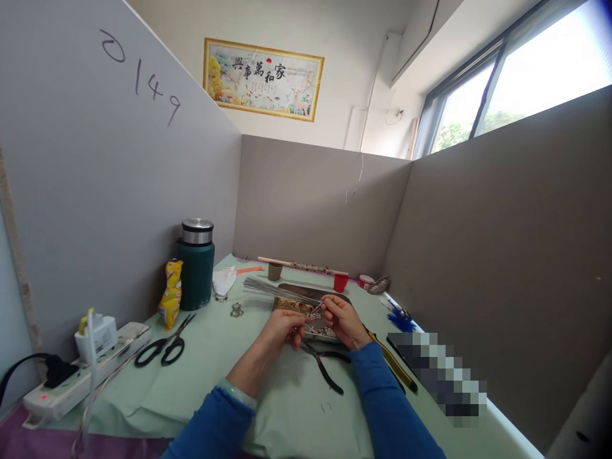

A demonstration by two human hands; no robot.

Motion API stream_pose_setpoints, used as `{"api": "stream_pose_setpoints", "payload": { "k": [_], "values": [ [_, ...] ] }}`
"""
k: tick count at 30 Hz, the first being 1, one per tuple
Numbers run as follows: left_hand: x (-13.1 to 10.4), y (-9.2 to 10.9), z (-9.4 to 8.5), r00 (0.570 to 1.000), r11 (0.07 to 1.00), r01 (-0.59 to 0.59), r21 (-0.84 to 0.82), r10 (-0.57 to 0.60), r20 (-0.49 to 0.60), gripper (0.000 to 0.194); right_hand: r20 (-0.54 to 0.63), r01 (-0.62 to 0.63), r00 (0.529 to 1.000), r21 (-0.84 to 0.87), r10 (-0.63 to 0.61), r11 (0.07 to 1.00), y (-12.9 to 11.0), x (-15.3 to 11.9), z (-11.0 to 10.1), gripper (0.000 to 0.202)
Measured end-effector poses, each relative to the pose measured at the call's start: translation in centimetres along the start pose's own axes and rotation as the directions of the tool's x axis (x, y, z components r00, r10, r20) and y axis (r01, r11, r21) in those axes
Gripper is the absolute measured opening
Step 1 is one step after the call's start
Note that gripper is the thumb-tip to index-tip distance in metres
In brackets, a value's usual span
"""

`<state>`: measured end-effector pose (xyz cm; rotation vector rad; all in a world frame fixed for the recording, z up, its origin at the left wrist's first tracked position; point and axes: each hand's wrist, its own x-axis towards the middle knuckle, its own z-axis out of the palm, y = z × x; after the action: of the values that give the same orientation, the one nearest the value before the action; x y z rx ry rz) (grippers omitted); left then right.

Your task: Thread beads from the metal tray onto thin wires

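Observation:
My left hand point(283, 327) and my right hand point(340, 319) are close together over a metal tray point(343, 294). Both have their fingertips pinched on a thin pale strand point(314, 310), which looks like wire; small beads on it are too fine to make out. The tray holds gold-coloured and red beads point(291, 305). Behind my hands, a bundle of thin grey wires point(268, 287) reaches across the tray's left edge. Just below my hands lie black-handled pliers point(326, 370), and a yellow-handled tool point(394, 364) rests beside my right wrist.
Scissors point(168, 344), a green flask point(197, 274), a yellow packet point(171, 294) and a power strip point(129, 338) stand at left. A grey cup point(275, 271), a red cup point(340, 282) and a beaded stick point(310, 268) are behind. Partition walls enclose the table.

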<state>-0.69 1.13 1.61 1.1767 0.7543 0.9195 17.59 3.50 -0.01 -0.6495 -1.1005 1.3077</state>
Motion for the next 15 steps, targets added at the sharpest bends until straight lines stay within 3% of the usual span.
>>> {"api": "stream_pose_setpoints", "payload": {
  "k": [15],
  "values": [
    [-0.34,0.12,0.23,0.999,0.999,-0.01,0.046,0.012,-0.04,0.023,0.011,0.03,1.0,-0.04,-0.029,0.999,-0.09,-0.24,0.3,0.027]
  ]
}}
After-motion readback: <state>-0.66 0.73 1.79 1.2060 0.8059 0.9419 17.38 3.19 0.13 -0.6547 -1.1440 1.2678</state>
